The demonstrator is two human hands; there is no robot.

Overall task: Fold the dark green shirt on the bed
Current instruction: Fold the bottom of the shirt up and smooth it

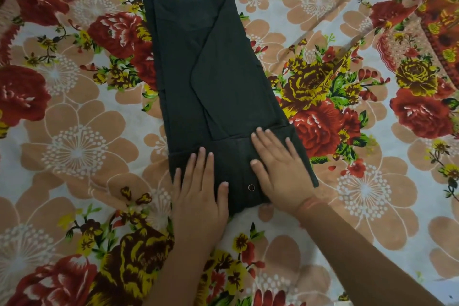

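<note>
On the bed (74, 151), the dark green shirt (211, 69) lies as a long strip running from 6 o'clock up to 12 o'clock. The left hand (198, 194) and right hand (280, 169) both press flat on its 6 o'clock end, fingers (201, 164) straight, gripping nothing. Both are equally near. The next fold probably goes toward 12 o'clock.

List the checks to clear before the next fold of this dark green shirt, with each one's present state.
1. Dark green shirt folded into a long strip: ok.
2. Near end turned up over the strip: ok.
3. Left hand flat on that fold: ok.
4. Right hand flat on that fold: ok.
5. Far end lying flat on the floral bedsheet: ok.
6. Hidden layers underneath smooth: cannot tell.
</note>
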